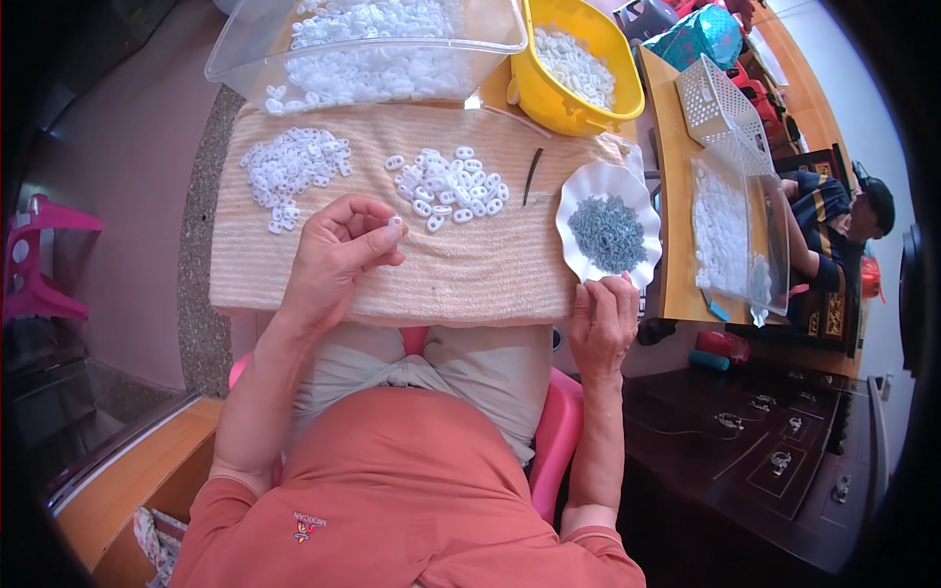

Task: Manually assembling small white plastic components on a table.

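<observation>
My left hand [348,250] is closed in a pinch over the towel-covered table, with a small white plastic piece [395,221] between thumb and forefinger. Just beyond it lie two piles: white oval pieces with two holes [451,186] in the middle and a pile of small white pieces [294,167] to the left. At the right, my right hand [603,318] is by the near rim of a white scalloped plate [573,245], its fingers bent and drawn together. Whether they hold anything is hidden. Many small grey metal parts, like springs, [610,233] are heaped in the plate.
A clear bin of white pieces [368,73] and a yellow basin [622,93] stand along the far edge. A thin dark strip [532,176] lies left of the plate. At the right, another person [833,220] sits by a side table with a clear tray [774,245] and perforated basket [720,108].
</observation>
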Demonstrator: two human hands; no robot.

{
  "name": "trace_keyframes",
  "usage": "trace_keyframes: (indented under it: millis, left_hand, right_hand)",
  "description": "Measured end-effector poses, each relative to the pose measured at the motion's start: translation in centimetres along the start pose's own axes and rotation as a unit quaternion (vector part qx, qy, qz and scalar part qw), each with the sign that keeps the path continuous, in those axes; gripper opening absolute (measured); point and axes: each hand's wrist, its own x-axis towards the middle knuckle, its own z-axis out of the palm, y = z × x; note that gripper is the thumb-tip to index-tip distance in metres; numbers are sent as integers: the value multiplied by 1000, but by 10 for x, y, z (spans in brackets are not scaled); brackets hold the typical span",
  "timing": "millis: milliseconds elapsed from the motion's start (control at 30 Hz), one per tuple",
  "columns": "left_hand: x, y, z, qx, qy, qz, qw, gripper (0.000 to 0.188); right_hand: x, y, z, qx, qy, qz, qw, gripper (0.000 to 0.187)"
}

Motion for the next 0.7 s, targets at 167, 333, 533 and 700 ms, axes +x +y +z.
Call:
trace_keyframes:
  millis: [167,333,533,700]
  left_hand:
    - [-1,-2,-1,-8,3,8,1000,11]
    - [-1,-3,0,-7,0,2,1000,9]
    - [-1,-5,0,-13,-7,0,1000,9]
    - [-3,-5,0,-9,-17,-11,1000,11]
  right_hand:
    - [5,-2,-5,7,-25,10,1000,6]
    - [12,-1,-9,20,-22,20,999,6]
    - [17,4,-9,25,-26,19,999,5]
    - [11,14,-5,106,6,79,991,4]
